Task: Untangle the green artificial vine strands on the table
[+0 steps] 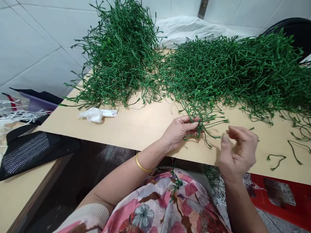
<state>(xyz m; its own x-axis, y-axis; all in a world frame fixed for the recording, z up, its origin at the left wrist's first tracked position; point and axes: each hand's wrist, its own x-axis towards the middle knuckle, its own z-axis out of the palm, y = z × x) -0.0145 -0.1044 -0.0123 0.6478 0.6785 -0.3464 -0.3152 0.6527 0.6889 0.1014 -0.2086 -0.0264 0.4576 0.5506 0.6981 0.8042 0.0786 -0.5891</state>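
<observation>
Red crate point(302, 199) shows white strands point(285, 193); left fingers point(191, 126) pinch green cords point(201, 124).

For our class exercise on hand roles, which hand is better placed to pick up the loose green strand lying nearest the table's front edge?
Probably the right hand: it is nearer the loose strand and appears free, while the left hand pinches a bunch of green strands.

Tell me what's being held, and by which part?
The left hand pinches a bunch of green strands partway along, some tips jutting free. Whether the right hand holds anything cannot be told.
</observation>
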